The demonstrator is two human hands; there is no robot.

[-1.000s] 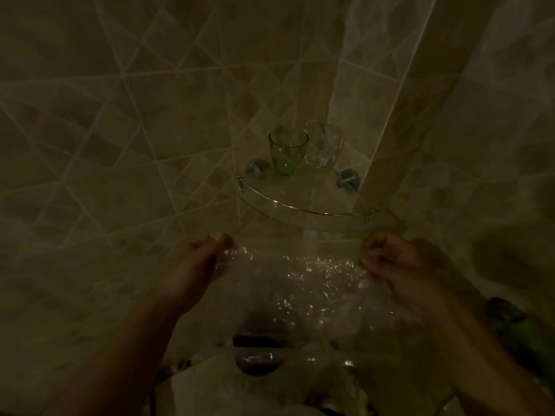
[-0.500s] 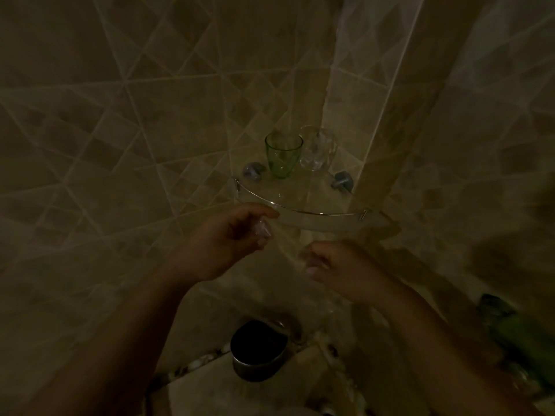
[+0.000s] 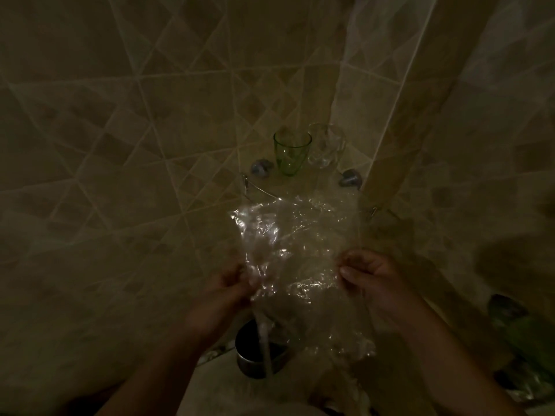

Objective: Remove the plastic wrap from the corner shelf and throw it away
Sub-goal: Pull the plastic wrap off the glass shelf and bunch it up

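Dim tiled walls [image 3: 150, 145] met behind the corner shelf [image 3: 300, 187]; left hand [image 3: 223, 292] and right hand [image 3: 372, 277] each pinched the plastic wrap [image 3: 294, 244] below its front edge.

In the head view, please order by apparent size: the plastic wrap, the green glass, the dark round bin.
1. plastic wrap, clearly largest.
2. dark round bin, partly covered.
3. green glass; farther away, so unsure.

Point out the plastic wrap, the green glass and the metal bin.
plastic wrap [image 3: 288, 250]: head view, crinkled middle of the sheet.
green glass [image 3: 290, 154]: head view, side wall, standing on the shelf.
metal bin [image 3: 250, 363]: head view, shiny outer wall, on the floor.
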